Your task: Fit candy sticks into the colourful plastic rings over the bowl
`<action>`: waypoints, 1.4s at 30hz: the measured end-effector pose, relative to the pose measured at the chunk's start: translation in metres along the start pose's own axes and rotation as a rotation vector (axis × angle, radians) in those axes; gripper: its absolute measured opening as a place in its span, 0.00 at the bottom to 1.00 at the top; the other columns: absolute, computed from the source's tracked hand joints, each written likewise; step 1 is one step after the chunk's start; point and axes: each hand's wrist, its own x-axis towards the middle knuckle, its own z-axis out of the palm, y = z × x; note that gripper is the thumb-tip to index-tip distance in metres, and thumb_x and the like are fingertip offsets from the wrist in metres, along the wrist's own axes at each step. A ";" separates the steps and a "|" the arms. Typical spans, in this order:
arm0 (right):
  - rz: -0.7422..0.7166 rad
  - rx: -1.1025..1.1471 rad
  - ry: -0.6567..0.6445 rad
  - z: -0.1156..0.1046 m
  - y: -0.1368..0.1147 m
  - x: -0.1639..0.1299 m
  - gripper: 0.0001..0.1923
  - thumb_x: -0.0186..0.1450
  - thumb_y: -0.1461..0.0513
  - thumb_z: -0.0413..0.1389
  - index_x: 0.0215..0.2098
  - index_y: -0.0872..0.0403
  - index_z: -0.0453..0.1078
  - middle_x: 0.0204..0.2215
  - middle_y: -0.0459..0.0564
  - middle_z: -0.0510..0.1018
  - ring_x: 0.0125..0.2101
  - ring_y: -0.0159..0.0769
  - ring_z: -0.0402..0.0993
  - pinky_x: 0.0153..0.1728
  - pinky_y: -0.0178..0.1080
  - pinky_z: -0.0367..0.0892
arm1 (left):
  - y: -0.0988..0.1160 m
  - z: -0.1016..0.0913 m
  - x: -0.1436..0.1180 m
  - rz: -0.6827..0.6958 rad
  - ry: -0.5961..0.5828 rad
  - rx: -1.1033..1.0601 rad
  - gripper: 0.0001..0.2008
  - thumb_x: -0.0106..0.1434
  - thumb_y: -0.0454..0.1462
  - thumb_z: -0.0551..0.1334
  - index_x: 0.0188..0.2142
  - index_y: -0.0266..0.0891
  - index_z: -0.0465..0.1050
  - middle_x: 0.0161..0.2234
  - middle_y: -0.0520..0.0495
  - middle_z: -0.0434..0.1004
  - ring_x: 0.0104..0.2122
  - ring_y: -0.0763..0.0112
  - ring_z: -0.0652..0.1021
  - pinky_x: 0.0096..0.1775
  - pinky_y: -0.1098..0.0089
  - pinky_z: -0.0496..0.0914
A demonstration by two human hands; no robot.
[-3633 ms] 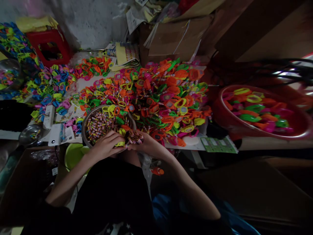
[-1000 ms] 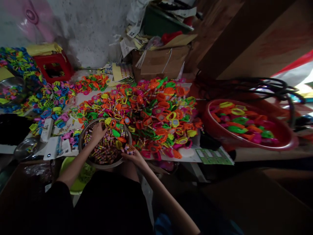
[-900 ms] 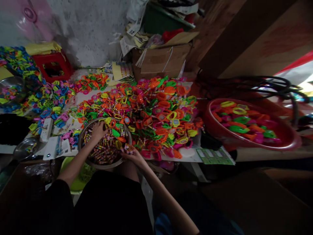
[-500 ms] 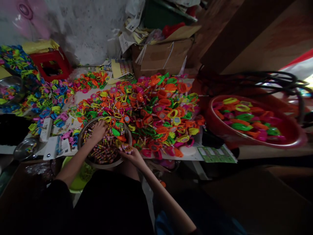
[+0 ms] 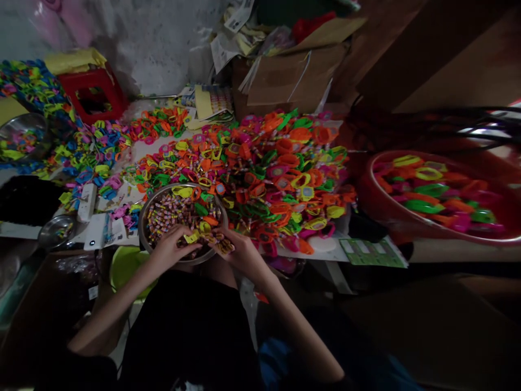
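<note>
Over the near rim of a metal bowl (image 5: 142, 231) my two hands are close together. My left hand (image 5: 173, 248) pinches a yellow plastic toy watch (image 5: 190, 238). My right hand (image 5: 242, 252) is closed around a bunch of small wrapped candy rolls (image 5: 223, 245), its fingertips near the yellow watch. Whether the two are joined I cannot make out. Inside the bowl lie many more patterned candy rolls (image 5: 163, 214), with a few toy watches at its far right side. A large heap of orange, green, pink and yellow toy watches (image 5: 280, 179) lies right of the bowl.
At the right stands a red basin (image 5: 370, 190) of toy watches. A cardboard box (image 5: 285, 81) and a red stool (image 5: 93, 98) are at the back. On the left are a white power strip (image 5: 87, 202) and a small metal bowl (image 5: 57, 231). A green card sheet (image 5: 372, 252) lies at the front edge.
My left hand has come out of the bowl's far side, toward me and rightward, and now pinches a yellow toy watch beside my right hand. The view has shifted slightly.
</note>
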 end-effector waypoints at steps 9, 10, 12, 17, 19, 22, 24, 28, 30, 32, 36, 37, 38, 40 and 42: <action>-0.269 -0.362 -0.177 -0.022 -0.040 -0.010 0.20 0.59 0.70 0.53 0.50 0.56 0.65 0.43 0.53 0.76 0.40 0.40 0.71 0.38 0.38 0.68 | 0.020 -0.010 -0.012 0.181 0.030 0.190 0.10 0.62 0.40 0.62 0.40 0.40 0.65 0.36 0.49 0.72 0.39 0.69 0.74 0.43 0.68 0.68; -0.281 -0.385 -0.186 -0.023 -0.042 -0.010 0.19 0.60 0.70 0.53 0.50 0.56 0.65 0.44 0.54 0.76 0.39 0.40 0.70 0.38 0.38 0.68 | 0.021 -0.011 -0.012 0.178 0.022 0.204 0.11 0.62 0.41 0.62 0.41 0.40 0.65 0.36 0.49 0.72 0.39 0.69 0.73 0.42 0.68 0.68; -0.293 -0.408 -0.206 -0.025 -0.045 -0.011 0.18 0.61 0.70 0.53 0.50 0.56 0.65 0.44 0.54 0.75 0.39 0.40 0.70 0.38 0.39 0.68 | 0.024 -0.013 -0.013 0.171 0.003 0.221 0.10 0.62 0.40 0.62 0.41 0.39 0.65 0.36 0.48 0.72 0.40 0.68 0.73 0.42 0.68 0.68; -0.337 -0.431 -0.215 -0.027 -0.047 -0.010 0.19 0.59 0.72 0.53 0.49 0.57 0.65 0.44 0.54 0.75 0.39 0.40 0.69 0.37 0.39 0.68 | 0.033 -0.019 -0.011 0.201 -0.067 0.289 0.08 0.64 0.39 0.59 0.40 0.38 0.66 0.36 0.47 0.72 0.40 0.67 0.72 0.42 0.67 0.68; -0.346 -0.451 -0.218 -0.028 -0.047 -0.009 0.19 0.59 0.72 0.53 0.48 0.56 0.65 0.43 0.54 0.75 0.39 0.40 0.70 0.37 0.39 0.68 | 0.037 -0.021 -0.009 0.244 -0.105 0.351 0.08 0.65 0.39 0.58 0.41 0.37 0.66 0.36 0.47 0.72 0.39 0.67 0.72 0.42 0.68 0.68; -0.335 -0.436 -0.244 -0.029 -0.048 -0.008 0.19 0.58 0.72 0.52 0.47 0.56 0.66 0.42 0.53 0.76 0.38 0.39 0.71 0.36 0.38 0.67 | 0.041 -0.023 -0.007 0.332 -0.146 0.489 0.09 0.67 0.41 0.55 0.39 0.36 0.67 0.34 0.46 0.72 0.38 0.66 0.71 0.41 0.67 0.68; -0.309 -0.380 -0.278 -0.031 -0.048 -0.007 0.19 0.57 0.73 0.52 0.47 0.56 0.66 0.42 0.53 0.76 0.39 0.38 0.71 0.36 0.37 0.67 | 0.042 -0.022 -0.006 0.381 -0.160 0.561 0.10 0.68 0.41 0.54 0.38 0.35 0.67 0.33 0.46 0.71 0.37 0.65 0.71 0.40 0.67 0.67; -0.211 -0.242 -0.316 -0.034 -0.045 -0.006 0.21 0.55 0.73 0.52 0.46 0.56 0.67 0.40 0.51 0.76 0.39 0.37 0.72 0.38 0.35 0.67 | 0.039 -0.019 -0.006 0.404 -0.166 0.576 0.11 0.68 0.40 0.52 0.38 0.35 0.67 0.33 0.45 0.71 0.36 0.66 0.70 0.39 0.67 0.67; -0.181 -0.211 -0.315 -0.034 -0.043 -0.005 0.21 0.55 0.73 0.52 0.46 0.55 0.67 0.39 0.51 0.76 0.39 0.36 0.73 0.38 0.35 0.67 | 0.039 -0.019 -0.006 0.401 -0.154 0.557 0.10 0.68 0.40 0.53 0.39 0.35 0.67 0.33 0.45 0.70 0.36 0.66 0.70 0.39 0.67 0.67; -0.170 -0.199 -0.314 -0.033 -0.041 -0.005 0.20 0.56 0.72 0.52 0.46 0.54 0.67 0.39 0.52 0.76 0.39 0.36 0.73 0.38 0.35 0.67 | 0.039 -0.018 -0.006 0.405 -0.140 0.554 0.10 0.68 0.40 0.53 0.39 0.35 0.66 0.33 0.46 0.70 0.36 0.66 0.70 0.39 0.67 0.67; -0.181 -0.178 -0.316 -0.032 -0.039 -0.006 0.19 0.57 0.72 0.52 0.45 0.55 0.68 0.38 0.52 0.76 0.38 0.36 0.73 0.38 0.35 0.67 | 0.039 -0.018 -0.005 0.433 -0.152 0.632 0.11 0.68 0.40 0.52 0.39 0.34 0.66 0.33 0.45 0.70 0.37 0.65 0.69 0.40 0.66 0.66; -0.180 -0.170 -0.322 -0.032 -0.039 -0.006 0.18 0.57 0.72 0.52 0.45 0.55 0.68 0.38 0.53 0.76 0.38 0.37 0.73 0.38 0.35 0.67 | 0.039 -0.018 -0.005 0.442 -0.165 0.661 0.11 0.68 0.41 0.52 0.38 0.35 0.67 0.33 0.45 0.69 0.37 0.65 0.69 0.40 0.66 0.66; -0.177 -0.159 -0.329 -0.032 -0.038 -0.006 0.18 0.57 0.72 0.53 0.45 0.55 0.68 0.38 0.53 0.76 0.38 0.37 0.73 0.38 0.35 0.67 | 0.038 -0.018 -0.004 0.451 -0.180 0.689 0.11 0.68 0.41 0.52 0.39 0.35 0.67 0.33 0.45 0.69 0.37 0.64 0.69 0.39 0.66 0.66; -0.161 -0.137 -0.338 -0.032 -0.037 -0.006 0.18 0.57 0.72 0.53 0.45 0.55 0.68 0.38 0.53 0.76 0.39 0.37 0.73 0.39 0.35 0.68 | 0.037 -0.019 -0.003 0.481 -0.213 0.735 0.11 0.68 0.41 0.52 0.39 0.36 0.67 0.33 0.45 0.69 0.37 0.63 0.69 0.40 0.65 0.66; -0.138 -0.108 -0.336 -0.031 -0.035 -0.006 0.17 0.58 0.71 0.53 0.45 0.55 0.68 0.38 0.53 0.76 0.39 0.37 0.74 0.40 0.35 0.68 | 0.036 -0.020 -0.001 0.519 -0.233 0.751 0.11 0.68 0.41 0.53 0.40 0.36 0.67 0.34 0.44 0.69 0.39 0.62 0.69 0.41 0.65 0.66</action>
